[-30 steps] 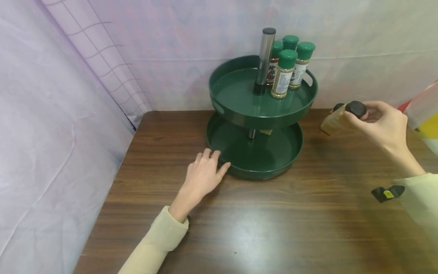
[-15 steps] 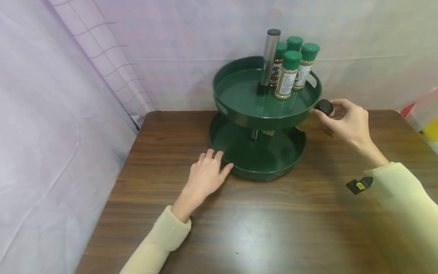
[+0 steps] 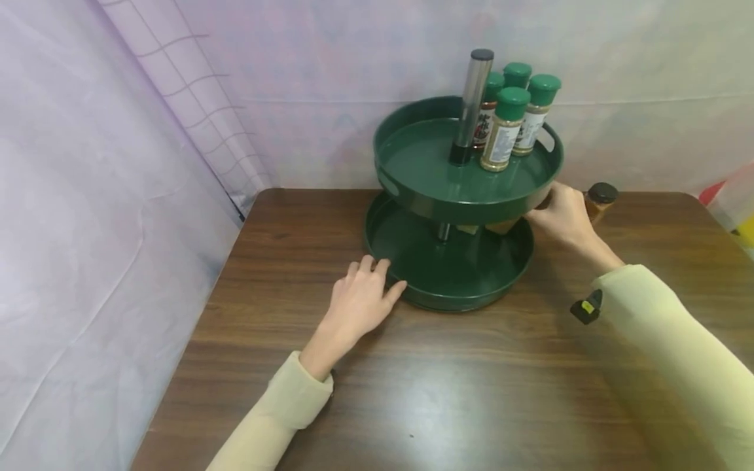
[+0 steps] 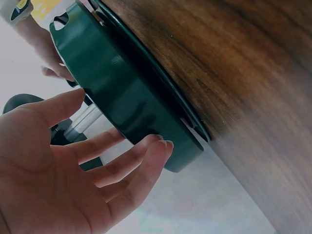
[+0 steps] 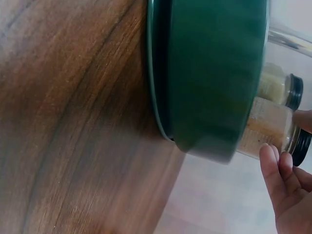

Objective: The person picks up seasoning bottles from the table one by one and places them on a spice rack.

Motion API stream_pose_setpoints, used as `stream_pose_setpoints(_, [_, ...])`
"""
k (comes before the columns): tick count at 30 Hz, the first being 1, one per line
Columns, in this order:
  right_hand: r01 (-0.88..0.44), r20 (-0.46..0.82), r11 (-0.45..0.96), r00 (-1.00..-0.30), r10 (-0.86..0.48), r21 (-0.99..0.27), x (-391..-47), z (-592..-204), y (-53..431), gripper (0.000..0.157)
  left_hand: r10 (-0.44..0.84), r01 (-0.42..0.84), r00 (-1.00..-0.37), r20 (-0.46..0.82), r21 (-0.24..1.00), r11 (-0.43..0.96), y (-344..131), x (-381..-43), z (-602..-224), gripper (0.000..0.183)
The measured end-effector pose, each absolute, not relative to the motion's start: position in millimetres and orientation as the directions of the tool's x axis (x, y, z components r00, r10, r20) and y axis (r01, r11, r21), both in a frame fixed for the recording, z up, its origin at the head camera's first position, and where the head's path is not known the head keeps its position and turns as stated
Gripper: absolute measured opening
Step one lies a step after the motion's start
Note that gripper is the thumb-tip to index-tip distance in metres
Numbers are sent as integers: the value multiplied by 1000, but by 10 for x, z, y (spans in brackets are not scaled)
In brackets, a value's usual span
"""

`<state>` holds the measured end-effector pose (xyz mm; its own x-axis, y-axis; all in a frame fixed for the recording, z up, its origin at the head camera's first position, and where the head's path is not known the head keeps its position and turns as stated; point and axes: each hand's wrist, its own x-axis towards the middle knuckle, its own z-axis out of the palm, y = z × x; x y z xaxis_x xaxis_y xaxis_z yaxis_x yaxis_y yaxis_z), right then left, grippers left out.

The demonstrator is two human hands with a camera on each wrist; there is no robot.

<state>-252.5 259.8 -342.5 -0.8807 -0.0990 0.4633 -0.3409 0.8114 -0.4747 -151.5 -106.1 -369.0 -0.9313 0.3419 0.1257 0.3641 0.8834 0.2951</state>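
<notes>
A green two-tier round tray stand rises from the table, with an upper tier (image 3: 418, 170) and a lower tier (image 3: 448, 302). My right hand (image 3: 565, 212) reaches beneath the upper tier at the right. It pinches a clear spice jar (image 5: 265, 127) with a black lid, fingers and thumb near the lid. The jar's base is hidden behind the lower tier's wall in the right wrist view. Beside it stands a second black-lidded jar (image 5: 272, 87) with pale contents. My left hand (image 3: 358, 297) rests at the lower tier's front left rim, fingers loosely bent, fingertips at its wall (image 4: 131, 105).
Several green-capped spice bottles (image 3: 503, 140) stand on the upper tier, right of the metal post (image 3: 474, 98). Another black-lidded jar (image 3: 602, 195) stands on the wooden table (image 3: 471, 392) behind my right hand. A pale cloth (image 3: 318, 118) hangs along the table's back edge.
My right hand has moved left, carrying the spice jar from over the table at the right to the lower tier. My left hand stays at the rim. The view shifts slightly.
</notes>
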Motion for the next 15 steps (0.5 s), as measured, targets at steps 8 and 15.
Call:
stream_pose_setpoints(8, [-359, 453, 779, -885, -109, -514, -2650, -3477, 2559, 29, 341, 362, -932, 121, 293, 885, -1049, -1523, -3695, 57])
stream_pose_setpoints(15, [-365, 446, 768, -887, -115, -527, -2690, -3487, 2542, 40, 336, 356, -934, 118, 293, 887, -1055, -1529, -3703, 58])
